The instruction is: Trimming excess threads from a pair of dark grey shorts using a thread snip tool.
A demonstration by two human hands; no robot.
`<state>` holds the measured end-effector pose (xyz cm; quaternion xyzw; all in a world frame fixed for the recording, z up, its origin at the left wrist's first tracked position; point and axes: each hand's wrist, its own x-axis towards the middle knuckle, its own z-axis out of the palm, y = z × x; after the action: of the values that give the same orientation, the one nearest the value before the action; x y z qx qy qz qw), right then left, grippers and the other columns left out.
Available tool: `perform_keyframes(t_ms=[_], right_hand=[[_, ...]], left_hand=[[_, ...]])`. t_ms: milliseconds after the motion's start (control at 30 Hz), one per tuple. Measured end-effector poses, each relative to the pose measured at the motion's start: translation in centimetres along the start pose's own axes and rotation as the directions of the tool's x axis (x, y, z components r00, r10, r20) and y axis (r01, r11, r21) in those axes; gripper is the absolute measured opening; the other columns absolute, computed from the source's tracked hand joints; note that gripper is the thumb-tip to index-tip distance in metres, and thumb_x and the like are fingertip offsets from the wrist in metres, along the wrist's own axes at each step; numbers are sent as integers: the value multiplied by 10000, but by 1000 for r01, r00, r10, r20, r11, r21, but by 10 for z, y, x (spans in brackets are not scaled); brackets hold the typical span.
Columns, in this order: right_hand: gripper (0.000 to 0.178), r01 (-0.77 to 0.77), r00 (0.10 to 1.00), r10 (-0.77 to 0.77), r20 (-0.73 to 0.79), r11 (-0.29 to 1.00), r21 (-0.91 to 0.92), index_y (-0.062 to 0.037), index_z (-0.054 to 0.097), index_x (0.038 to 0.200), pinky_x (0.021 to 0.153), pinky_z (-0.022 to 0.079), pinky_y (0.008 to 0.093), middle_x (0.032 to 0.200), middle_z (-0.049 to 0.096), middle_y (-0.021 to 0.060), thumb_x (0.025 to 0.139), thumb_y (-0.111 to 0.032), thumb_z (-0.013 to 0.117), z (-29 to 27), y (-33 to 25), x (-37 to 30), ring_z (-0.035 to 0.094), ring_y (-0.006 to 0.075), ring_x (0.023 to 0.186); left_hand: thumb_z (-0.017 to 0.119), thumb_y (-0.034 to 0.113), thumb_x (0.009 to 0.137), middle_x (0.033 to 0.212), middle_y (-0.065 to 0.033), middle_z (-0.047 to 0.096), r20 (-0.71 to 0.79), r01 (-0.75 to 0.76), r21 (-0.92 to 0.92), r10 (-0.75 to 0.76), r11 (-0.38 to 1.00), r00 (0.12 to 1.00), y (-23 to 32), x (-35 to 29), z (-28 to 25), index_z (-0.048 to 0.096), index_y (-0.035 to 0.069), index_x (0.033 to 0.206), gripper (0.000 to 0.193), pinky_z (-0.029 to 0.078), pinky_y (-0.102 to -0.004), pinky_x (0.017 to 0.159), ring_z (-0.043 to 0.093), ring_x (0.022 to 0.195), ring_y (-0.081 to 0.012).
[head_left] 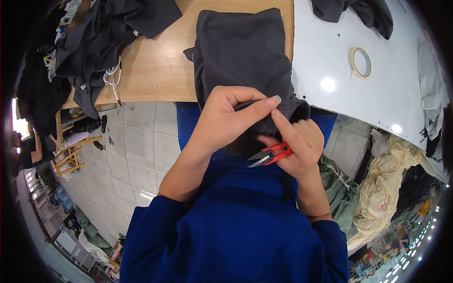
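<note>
A dark grey garment [243, 47] lies folded at the table's front edge, its gathered, elastic-looking band [298, 108] drawn over the edge toward me. My left hand [231, 115] is closed on this band, thumb on top and fingers curled behind the cloth. Against that thumb tip rests the index fingertip of my right hand [302, 144], at the band's edge. Red-handled thread snips [276, 153] sit in my right hand's palm, held by the curled fingers, their parted blades pointing left. Any thread between the fingertips is too small to make out.
More dark garments [94, 42] with white cords [112, 78] heap on the wooden table [151, 70] at left. A tape roll [361, 62] lies on the white tabletop [325, 56] at right, with another dark garment [354, 12] behind. Cream cloth bundles [382, 193] stand below right.
</note>
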<state>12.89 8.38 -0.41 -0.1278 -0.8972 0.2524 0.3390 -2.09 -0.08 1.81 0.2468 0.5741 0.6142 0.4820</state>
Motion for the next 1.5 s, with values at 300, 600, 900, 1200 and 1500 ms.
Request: perform_keyframes(t_ms=[300, 600, 900, 1200, 1500], right_hand=[[344, 196, 980, -199, 10, 970, 143, -149, 722, 850, 446, 236, 267, 543, 319, -33, 515, -196, 662, -7, 11, 8, 329, 115, 462], [440, -248, 940, 88, 330, 841, 480, -110, 686, 900, 459, 282, 269, 553, 439, -29, 518, -280, 822, -40, 9, -5, 400, 128, 470], [432, -209, 977, 211, 12, 958, 195, -69, 678, 998, 526, 358, 248, 714, 535, 17, 597, -201, 773, -31, 6, -7, 471, 156, 605], [429, -117, 993, 118, -22, 993, 22, -130, 711, 961, 493, 313, 259, 694, 503, -8, 548, -227, 770, -33, 2, -3, 405, 141, 574], [413, -69, 997, 69, -23, 998, 2, -145, 718, 938, 476, 298, 261, 670, 490, -17, 537, -228, 768, -28, 0, -2, 386, 137, 549]], left_hand=[[639, 63, 833, 715, -3, 635, 51, 119, -50, -117, 992, 992, 1, -3, -5, 671, -43, 803, 115, 417, -167, 595, 533, 666, -23], [639, 64, 832, 724, -7, 639, 29, 83, -49, -82, 995, 996, 0, 0, -9, 672, -35, 801, 109, 424, -163, 606, 543, 671, -26], [657, 106, 830, 680, 13, 620, 16, 46, -37, -45, 998, 999, 3, -2, -3, 669, -41, 780, 155, 390, -154, 559, 507, 640, -12], [637, 64, 832, 738, -23, 651, 32, 76, -15, -76, 997, 997, 3, -4, -4, 671, -29, 799, 104, 434, -165, 623, 558, 681, -34], [636, 63, 833, 728, -16, 647, 43, 66, -30, -65, 997, 997, 4, -4, -2, 669, -27, 793, 104, 432, -164, 611, 555, 669, -32]])
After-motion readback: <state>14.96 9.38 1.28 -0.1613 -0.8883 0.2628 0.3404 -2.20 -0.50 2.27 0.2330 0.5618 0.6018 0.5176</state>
